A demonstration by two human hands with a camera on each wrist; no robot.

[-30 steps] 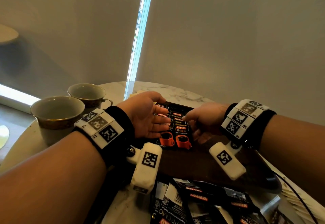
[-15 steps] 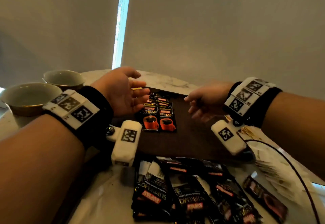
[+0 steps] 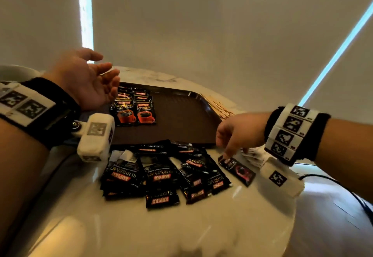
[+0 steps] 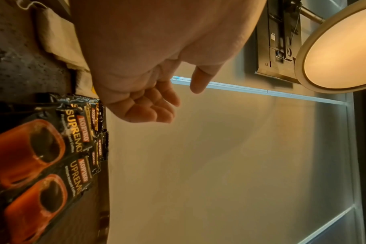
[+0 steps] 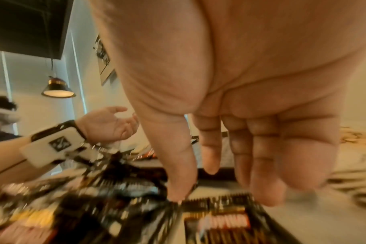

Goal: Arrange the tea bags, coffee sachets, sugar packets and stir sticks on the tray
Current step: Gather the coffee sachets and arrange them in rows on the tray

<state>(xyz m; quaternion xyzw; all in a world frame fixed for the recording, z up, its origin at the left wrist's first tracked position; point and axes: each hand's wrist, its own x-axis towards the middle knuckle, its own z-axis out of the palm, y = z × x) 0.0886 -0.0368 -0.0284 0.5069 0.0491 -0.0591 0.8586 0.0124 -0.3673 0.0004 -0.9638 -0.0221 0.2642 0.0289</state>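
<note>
A brown tray (image 3: 181, 119) lies on the round white table. Two overlapping rows of black coffee sachets (image 3: 134, 108) sit at its left end, close up in the left wrist view (image 4: 42, 156). My left hand (image 3: 105, 75) hovers above them, palm turned right, fingers relaxed and holding nothing (image 4: 178, 99). A loose pile of coffee sachets (image 3: 161, 172) lies on the table in front of the tray. Right of the pile lies a single sachet (image 3: 237, 169). My right hand (image 3: 230, 152) reaches down with straight fingers, and the thumb tip touches that sachet's far end (image 5: 219, 219).
Wooden stir sticks (image 3: 218, 105) lie fanned beyond the tray's right end. White paper packets (image 3: 252, 156) are partly hidden under my right hand. A cup's rim (image 3: 12, 71) shows at the far left. A black cable (image 3: 343, 188) trails at the right.
My right hand has left the tray and dropped to the single sachet at the near right. My left hand has lifted off the arranged sachets and opened. The view has tipped down.
</note>
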